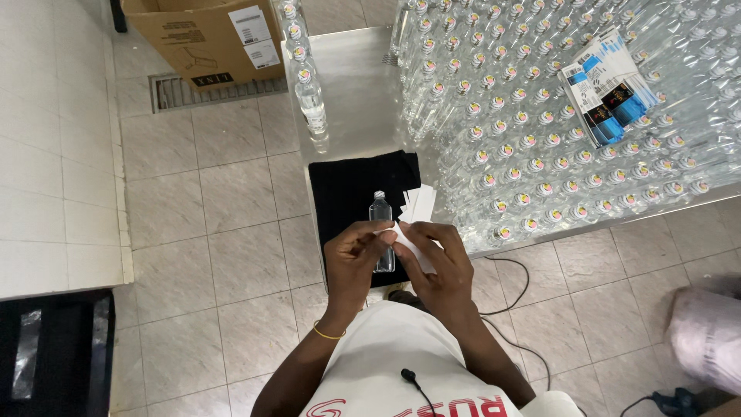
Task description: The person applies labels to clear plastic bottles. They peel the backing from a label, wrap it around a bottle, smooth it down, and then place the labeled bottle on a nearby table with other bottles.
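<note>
Clear small bottle [382,232] is held upright over the black cloth [347,193] on the steel worktop [351,93], the left hand [353,259] clamped around its body. A white label [409,243] is pinched in the right hand [440,266]. Labelling appears in hand; careful, square alignment would be called for next.

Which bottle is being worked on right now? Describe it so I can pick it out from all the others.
Start at the steel table packed with rows of capped clear bottles. At its near end lies a black cloth. The small clear bottle stands alone over that cloth, pinched between the left hand and right hand, with a white label at its side.
</note>
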